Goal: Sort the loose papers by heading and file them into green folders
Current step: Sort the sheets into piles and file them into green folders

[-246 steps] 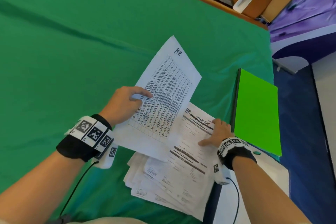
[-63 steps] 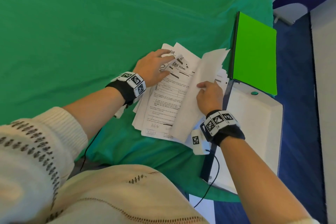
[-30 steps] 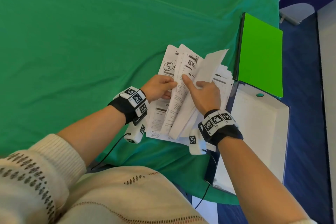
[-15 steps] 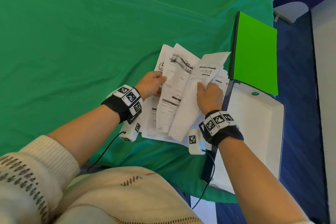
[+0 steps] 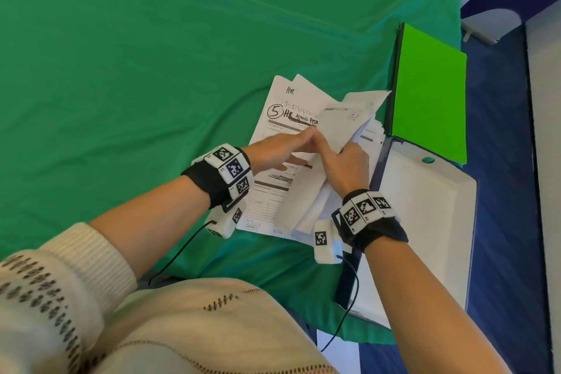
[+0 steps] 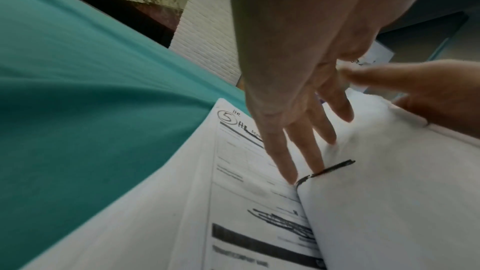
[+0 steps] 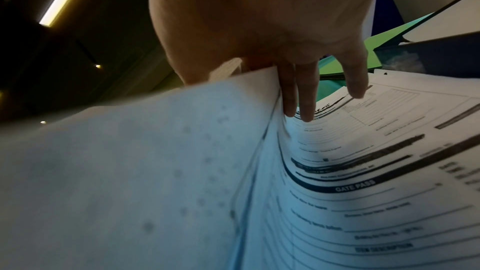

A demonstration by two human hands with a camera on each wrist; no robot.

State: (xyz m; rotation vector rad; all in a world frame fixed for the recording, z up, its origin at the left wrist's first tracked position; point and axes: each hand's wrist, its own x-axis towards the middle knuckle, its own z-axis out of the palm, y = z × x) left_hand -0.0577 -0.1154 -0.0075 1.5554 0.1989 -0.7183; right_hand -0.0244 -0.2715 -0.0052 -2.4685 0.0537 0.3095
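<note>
Hands (image 5: 315,155) on papers (image 5: 273,191) lengthwise away

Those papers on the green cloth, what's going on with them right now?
A person is leafing through a stack of loose papers on the green cloth. The left hand lies with straight fingers on the top sheet, marked "HR" and a circled 5. The right hand holds a bundle of lifted pages turned up on the right. A green folder lies closed beside the stack, next to an open white box file. Nothing looks filed yet.
</note>
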